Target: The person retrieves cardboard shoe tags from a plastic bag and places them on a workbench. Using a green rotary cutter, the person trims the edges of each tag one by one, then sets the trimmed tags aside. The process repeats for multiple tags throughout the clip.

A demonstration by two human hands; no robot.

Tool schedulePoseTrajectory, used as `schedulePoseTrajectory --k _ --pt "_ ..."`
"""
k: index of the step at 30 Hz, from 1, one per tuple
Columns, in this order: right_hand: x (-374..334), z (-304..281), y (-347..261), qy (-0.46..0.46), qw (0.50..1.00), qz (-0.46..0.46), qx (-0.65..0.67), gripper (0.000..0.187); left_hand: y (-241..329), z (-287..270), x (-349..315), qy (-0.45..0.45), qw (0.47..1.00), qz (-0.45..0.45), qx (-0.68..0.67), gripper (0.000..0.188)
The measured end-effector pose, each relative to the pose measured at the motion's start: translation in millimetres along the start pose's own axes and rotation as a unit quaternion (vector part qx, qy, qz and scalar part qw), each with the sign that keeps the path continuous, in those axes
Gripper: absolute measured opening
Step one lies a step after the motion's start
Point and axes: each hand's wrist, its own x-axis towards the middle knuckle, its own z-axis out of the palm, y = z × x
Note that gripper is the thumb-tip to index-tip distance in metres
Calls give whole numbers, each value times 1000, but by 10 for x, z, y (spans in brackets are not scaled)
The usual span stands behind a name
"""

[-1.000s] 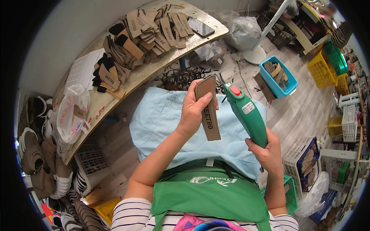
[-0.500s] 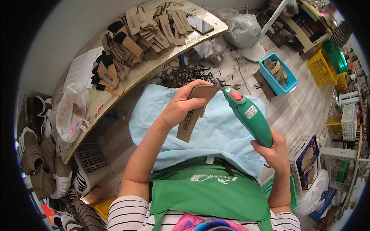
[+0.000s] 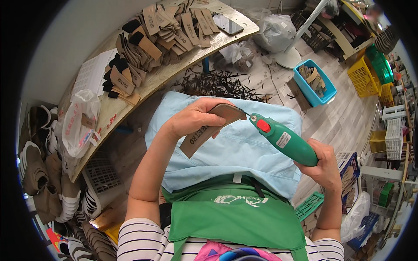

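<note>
My left hand [image 3: 196, 116] pinches a brown strap piece [image 3: 201, 140] with dark lettering and a darker rounded end, holding it tilted above my lap. Wrapped round the rear of green electric scissors [image 3: 291, 145] with a red button is my right hand [image 3: 324, 165]. Their narrow dark blades point left and meet the strap's rounded end; whether they touch or cut it is too small to tell. Beneath both hands a light blue cloth [image 3: 265, 163] lies over my lap, above a green apron [image 3: 237, 217].
A curved table [image 3: 246, 34] at the left bears heaped brown straps [image 3: 189, 28], a phone [image 3: 227, 24] and a plastic bag [image 3: 80, 130]. Black trimmings [image 3: 213, 85] litter the floor ahead. A blue bin [image 3: 325, 99] and yellow basket [image 3: 362, 78] stand right; shoes [image 3: 32, 163] stack far left.
My left hand has shifted left and turned the strap to a flatter slant. My right hand has moved right, swinging the electric scissors lower and more sideways, their tip still by the strap's end.
</note>
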Motion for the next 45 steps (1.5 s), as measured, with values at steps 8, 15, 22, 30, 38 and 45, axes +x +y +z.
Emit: schedulePoseTrajectory --k 8,15,22,30,38,45 --pt "76 24 -44 -1 1000 -28 -8 23 -32 10 31 -63 996 -50 35 28" --pt "171 222 -119 103 987 51 110 20 -89 123 95 2 999 8 47 29" --pt "391 393 -136 102 980 69 154 22 -177 263 120 78 994 19 69 23" --pt "-35 348 275 116 964 190 145 13 -107 -1134 -826 548 814 191 8 23" --pt "-29 457 279 105 947 238 189 9 -737 -2716 -1956 822 363 -64 435 42" --pt "36 534 163 107 952 225 178 10 -318 -2703 -1041 763 443 -42 469 52"
